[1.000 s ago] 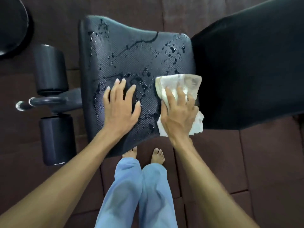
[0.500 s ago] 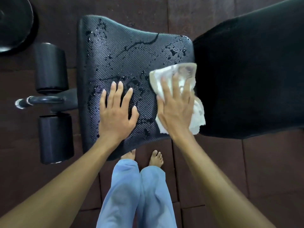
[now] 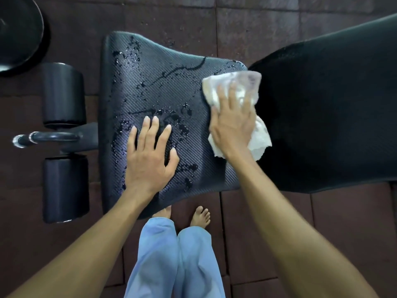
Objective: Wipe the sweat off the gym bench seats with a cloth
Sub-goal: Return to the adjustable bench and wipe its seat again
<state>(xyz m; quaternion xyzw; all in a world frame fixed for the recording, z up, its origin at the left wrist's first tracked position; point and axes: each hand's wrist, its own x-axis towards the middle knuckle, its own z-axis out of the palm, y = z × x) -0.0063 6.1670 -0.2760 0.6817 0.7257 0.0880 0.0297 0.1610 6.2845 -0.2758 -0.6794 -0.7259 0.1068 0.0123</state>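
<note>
A black textured bench seat (image 3: 137,82) lies below me, dotted with wet droplets and streaks. My left hand (image 3: 150,155) rests flat on its near middle, fingers spread, holding nothing. My right hand (image 3: 233,123) presses a crumpled white cloth (image 3: 236,82) onto the seat's right edge, by the gap to the black back pad (image 3: 333,108). Part of the cloth sticks out under my palm toward the back pad.
Two black foam rollers (image 3: 62,93) on a metal bar (image 3: 43,137) stand left of the seat. A round black weight plate (image 3: 19,33) lies at the top left. Dark rubber floor tiles (image 3: 268,229) surround the bench. My bare feet and blue trousers are below the seat's near edge.
My right hand has pushed the cloth away from me along the seat's right edge, up to its far corner. The left hand has stayed flat on the seat.
</note>
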